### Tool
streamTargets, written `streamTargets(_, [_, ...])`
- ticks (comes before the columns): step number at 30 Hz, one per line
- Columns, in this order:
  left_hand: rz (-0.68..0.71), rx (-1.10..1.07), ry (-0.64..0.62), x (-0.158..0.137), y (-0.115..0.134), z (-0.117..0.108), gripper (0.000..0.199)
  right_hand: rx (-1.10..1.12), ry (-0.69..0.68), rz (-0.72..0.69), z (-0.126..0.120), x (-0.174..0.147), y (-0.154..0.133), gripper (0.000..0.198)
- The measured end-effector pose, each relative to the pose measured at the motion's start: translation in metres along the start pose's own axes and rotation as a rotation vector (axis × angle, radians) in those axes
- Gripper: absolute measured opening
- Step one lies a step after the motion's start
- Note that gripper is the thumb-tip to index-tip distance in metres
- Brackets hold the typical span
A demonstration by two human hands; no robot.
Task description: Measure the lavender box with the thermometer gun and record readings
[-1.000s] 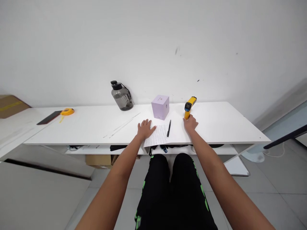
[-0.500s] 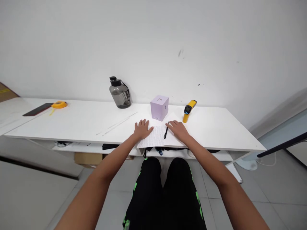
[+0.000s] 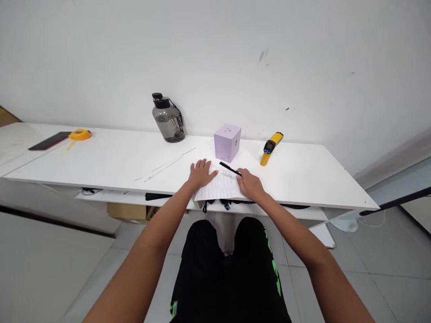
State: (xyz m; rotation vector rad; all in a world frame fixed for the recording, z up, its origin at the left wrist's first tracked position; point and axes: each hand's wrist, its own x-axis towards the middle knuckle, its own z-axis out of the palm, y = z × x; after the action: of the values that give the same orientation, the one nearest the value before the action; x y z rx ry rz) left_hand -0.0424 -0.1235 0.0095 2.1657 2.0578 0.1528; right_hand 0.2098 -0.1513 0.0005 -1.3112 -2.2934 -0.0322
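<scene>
My left hand (image 3: 201,173) lies flat with fingers spread on the left edge of a sheet of paper (image 3: 220,185) covered in writing. In my closed right hand (image 3: 249,184) is a black pen (image 3: 229,168), its far end pointing up and to the left over the paper. The paper sits at the front edge of the white table (image 3: 296,179). Just behind it stands a light purple box (image 3: 226,146). A yellow and black infrared thermometer (image 3: 271,148) is behind and to the right of my right hand.
Against the wall stands a large grey water bottle (image 3: 168,120) with a black lid. Farther left are an orange tape measure (image 3: 80,134) and a dark flat bar (image 3: 50,141). A shelf (image 3: 124,196) under the tabletop holds several items, and a cardboard box (image 3: 126,211) is below it.
The pen lay on the paper beside my right hand; now that hand has closed round it and swung it to point left. My left hand stays on the paper. The camera view shifted slightly.
</scene>
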Motion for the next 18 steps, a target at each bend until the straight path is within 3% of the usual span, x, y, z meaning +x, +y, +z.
streamTargets(3, [-0.012, -0.024, 0.032, 0.000, 0.000, 0.001, 0.078, 0.055, 0.147, 0.056, 0.004, -0.008, -0.002, 0.031])
streamTargets(6, [-0.102, -0.042, 0.070, 0.003, 0.002, 0.002, 0.077, 0.220, 0.241, -0.043, 0.001, -0.006, 0.000, 0.038])
streamTargets(8, [-0.137, -0.025, 0.063, 0.006, 0.003, 0.001, 0.078, 0.427, 0.194, -0.052, -0.003, -0.003, 0.002, 0.035])
streamTargets(12, [-0.066, 0.012, -0.014, 0.014, 0.002, -0.001, 0.083, 0.714, -0.084, 0.215, -0.008, 0.003, 0.005, 0.020])
streamTargets(18, [-0.024, 0.000, -0.033, 0.023, -0.002, -0.002, 0.084, 1.030, -0.147, 0.395, -0.005, 0.010, 0.000, 0.029])
